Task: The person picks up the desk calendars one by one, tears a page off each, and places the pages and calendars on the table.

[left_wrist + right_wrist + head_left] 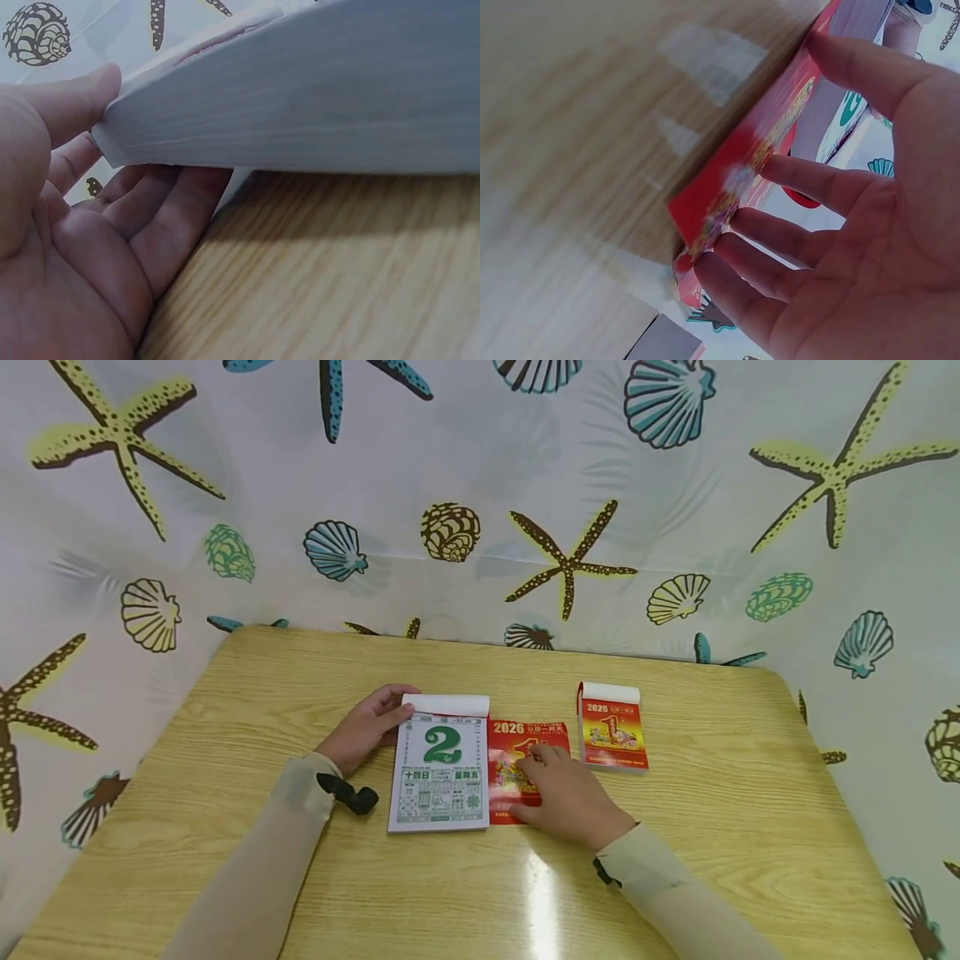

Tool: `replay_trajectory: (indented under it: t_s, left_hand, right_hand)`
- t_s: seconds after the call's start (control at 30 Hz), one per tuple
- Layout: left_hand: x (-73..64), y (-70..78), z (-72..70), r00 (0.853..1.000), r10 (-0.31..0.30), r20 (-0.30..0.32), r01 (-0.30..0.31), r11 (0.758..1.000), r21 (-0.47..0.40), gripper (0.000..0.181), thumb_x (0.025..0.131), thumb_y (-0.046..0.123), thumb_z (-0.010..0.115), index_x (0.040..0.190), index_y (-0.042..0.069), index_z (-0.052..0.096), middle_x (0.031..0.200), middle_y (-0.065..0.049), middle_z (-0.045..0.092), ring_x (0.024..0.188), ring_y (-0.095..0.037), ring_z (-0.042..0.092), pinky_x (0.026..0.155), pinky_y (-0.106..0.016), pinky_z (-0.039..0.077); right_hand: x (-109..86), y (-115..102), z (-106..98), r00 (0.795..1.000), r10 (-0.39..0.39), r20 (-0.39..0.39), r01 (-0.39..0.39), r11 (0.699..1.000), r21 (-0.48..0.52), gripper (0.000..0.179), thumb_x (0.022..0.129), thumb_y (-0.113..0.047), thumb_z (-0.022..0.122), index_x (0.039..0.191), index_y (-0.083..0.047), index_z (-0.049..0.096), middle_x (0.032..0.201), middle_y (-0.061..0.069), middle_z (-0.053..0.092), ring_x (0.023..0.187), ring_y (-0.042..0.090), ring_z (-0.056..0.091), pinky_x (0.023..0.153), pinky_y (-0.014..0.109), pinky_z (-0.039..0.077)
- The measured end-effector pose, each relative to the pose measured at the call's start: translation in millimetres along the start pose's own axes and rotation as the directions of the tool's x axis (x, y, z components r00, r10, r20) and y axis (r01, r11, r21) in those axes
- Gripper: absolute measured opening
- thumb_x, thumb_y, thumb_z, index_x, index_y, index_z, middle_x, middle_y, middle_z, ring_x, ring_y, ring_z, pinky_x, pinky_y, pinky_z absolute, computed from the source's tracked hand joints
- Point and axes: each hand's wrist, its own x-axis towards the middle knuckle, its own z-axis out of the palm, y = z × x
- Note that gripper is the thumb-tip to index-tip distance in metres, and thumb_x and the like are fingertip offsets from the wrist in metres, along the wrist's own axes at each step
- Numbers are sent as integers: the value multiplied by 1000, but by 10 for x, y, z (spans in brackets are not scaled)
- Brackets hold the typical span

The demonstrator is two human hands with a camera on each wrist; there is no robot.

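A thick tear-off calendar (439, 777) lies on the table, its page showing a large green 2. My left hand (363, 727) grips its upper left corner. In the left wrist view the thumb presses on the top of the page block (300, 105) and the fingers (180, 217) reach underneath, with that edge raised off the wood. A red 2026 sheet (501, 777) with a yellow 1 lies along the calendar's right side, partly under my right hand (566, 797). In the right wrist view, the spread fingertips (742, 221) touch the sheet's face.
A smaller red 2026 calendar (613, 733) with a rolled white top lies to the right of my right hand. The wooden table (712, 827) meets a hanging cloth (420, 460) printed with shells and starfish at its back edge.
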Motion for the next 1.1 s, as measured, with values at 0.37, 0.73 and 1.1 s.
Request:
replay_trajectory:
  t_s: [0.37,0.73,1.1]
  left_hand:
    - [53,67,-44,992,-54,-116,61,996,59,59,106,38,58,157,13,39,148,-12,52,118,-23,64,88,-30,57]
    - [103,169,-297,975,-91,-201,141,958,251,56,106,41,59,150,11,41,144,-15,53,116,-28,59,86,-28,53]
    - [140,216,-718,961,-113,-251,201,911,360,65,103,48,60,154,16,39,146,-17,53,116,-33,61,91,-33,53]
  right_hand:
    - [30,-22,2,1000,-18,-20,18,1000,3,65,91,-54,74,138,-11,63,141,12,55,127,30,53,106,48,49]
    - [186,-133,14,1000,-13,-16,13,1000,-17,65,92,-56,73,137,-10,64,139,13,56,125,30,53,102,47,51]
    - [408,-302,39,1000,-8,3,8,999,-36,64,92,-57,71,138,-12,64,139,12,56,126,29,53,102,46,52]
